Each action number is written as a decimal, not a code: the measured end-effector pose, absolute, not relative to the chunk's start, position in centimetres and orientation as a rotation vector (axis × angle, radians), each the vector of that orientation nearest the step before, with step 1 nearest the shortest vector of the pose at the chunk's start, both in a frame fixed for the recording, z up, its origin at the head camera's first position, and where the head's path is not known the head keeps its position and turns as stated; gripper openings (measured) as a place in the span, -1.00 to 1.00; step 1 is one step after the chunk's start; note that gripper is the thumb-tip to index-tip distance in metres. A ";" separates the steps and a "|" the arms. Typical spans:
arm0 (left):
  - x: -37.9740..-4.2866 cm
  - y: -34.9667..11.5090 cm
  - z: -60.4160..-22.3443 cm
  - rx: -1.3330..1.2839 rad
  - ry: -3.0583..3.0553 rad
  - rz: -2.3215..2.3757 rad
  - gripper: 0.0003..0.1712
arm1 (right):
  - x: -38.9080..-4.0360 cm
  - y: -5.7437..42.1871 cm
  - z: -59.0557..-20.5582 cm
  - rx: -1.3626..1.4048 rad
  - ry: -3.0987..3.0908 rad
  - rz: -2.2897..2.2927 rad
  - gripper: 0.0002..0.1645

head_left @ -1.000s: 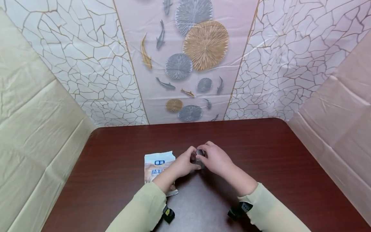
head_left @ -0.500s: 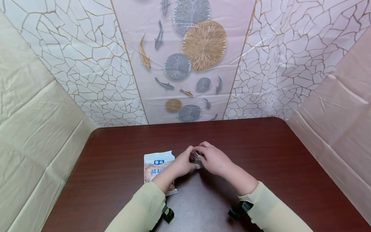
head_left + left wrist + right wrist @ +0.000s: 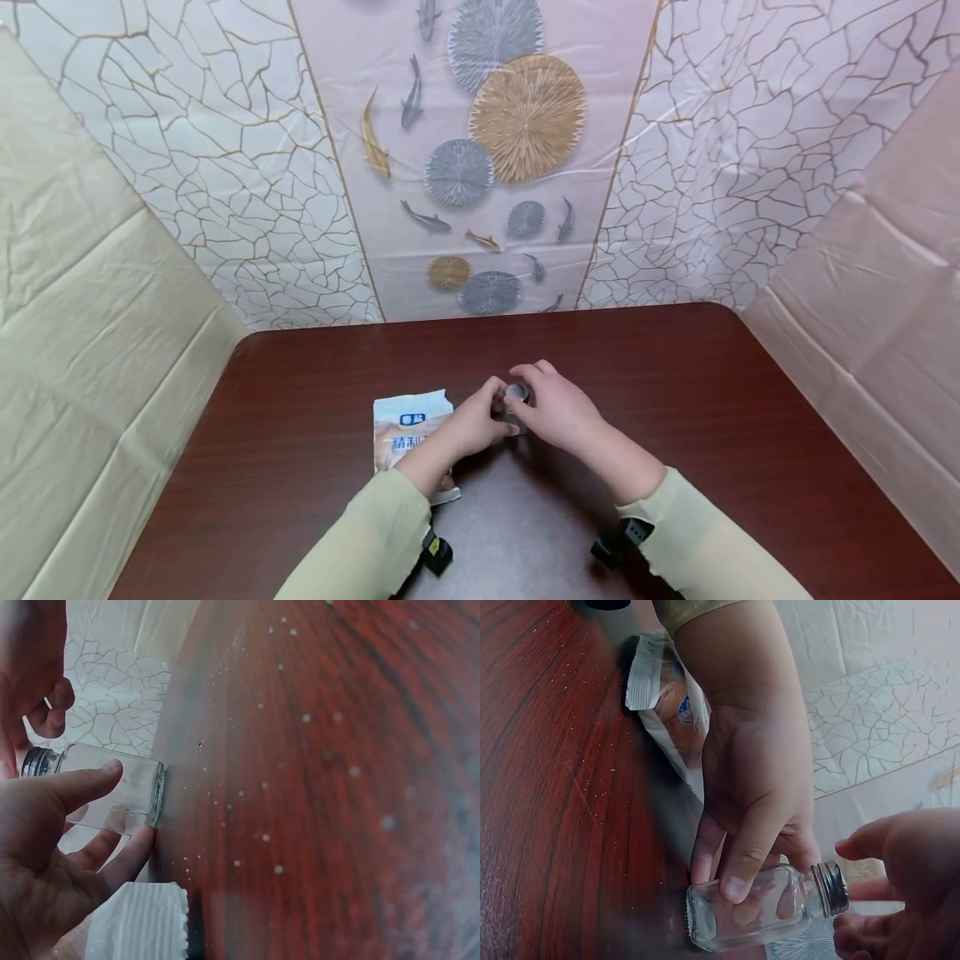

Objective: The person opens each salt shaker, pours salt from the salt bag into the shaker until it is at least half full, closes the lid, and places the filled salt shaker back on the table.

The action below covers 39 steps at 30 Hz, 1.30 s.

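A small clear glass bottle [image 3: 769, 904] with a silver-and-dark metal cap [image 3: 831, 888] stands upright on the table. My left hand [image 3: 472, 423] grips its body, thumb [image 3: 739, 889] on one side and fingers curled round the other. Around the cap [image 3: 517, 391], my right hand [image 3: 558, 408] has its thumb and fingers spread apart, fingertips right beside the cap. In the left wrist view the bottle [image 3: 135, 780] looks see-through, and loose fingers of my right hand [image 3: 34, 675] show beyond the cap.
A white and tan salt bag [image 3: 408, 417] with blue print lies left of the bottle, partly under my left forearm. White grains [image 3: 265, 838] are scattered over the dark red-brown table [image 3: 637, 367]. Patterned cloth [image 3: 480, 233] hangs behind the table.
Half a second ago my right fingers covered the cap with the hand turned left; now they have spread and swung back right, leaving the cap's top in sight. My left hand stays put.
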State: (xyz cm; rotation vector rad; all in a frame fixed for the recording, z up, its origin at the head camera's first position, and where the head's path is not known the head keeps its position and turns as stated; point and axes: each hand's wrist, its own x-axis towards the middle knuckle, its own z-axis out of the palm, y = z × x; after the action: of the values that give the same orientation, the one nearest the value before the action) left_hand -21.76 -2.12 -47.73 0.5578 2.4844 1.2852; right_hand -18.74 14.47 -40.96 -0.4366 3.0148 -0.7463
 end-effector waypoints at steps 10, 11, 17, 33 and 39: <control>-21.7 -2.2 -47.5 0.555 2.464 1.291 -0.51 | -19.1 14.2 -41.2 -0.347 3.011 -0.694 -0.64; -21.7 -2.2 -47.5 0.550 2.467 1.286 -0.51 | -19.1 14.2 -41.2 -0.360 3.014 -0.697 -0.63; -21.6 -2.1 -47.4 0.549 2.470 1.297 -0.51 | -19.0 14.4 -41.2 -0.486 3.049 -0.678 -0.58; -21.7 -2.2 -47.4 0.535 2.456 1.278 -0.51 | -18.7 14.8 -41.2 -0.721 3.027 -0.625 -0.61; -21.7 -2.2 -47.5 0.520 2.452 1.277 -0.42 | -18.6 14.7 -41.2 -0.724 3.026 -0.623 -0.52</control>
State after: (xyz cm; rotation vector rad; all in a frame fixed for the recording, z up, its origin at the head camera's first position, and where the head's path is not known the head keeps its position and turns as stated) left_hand -21.69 -2.18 -47.48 0.5203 2.4517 1.2768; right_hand -18.62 14.70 -41.17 -0.7238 3.0264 -0.6226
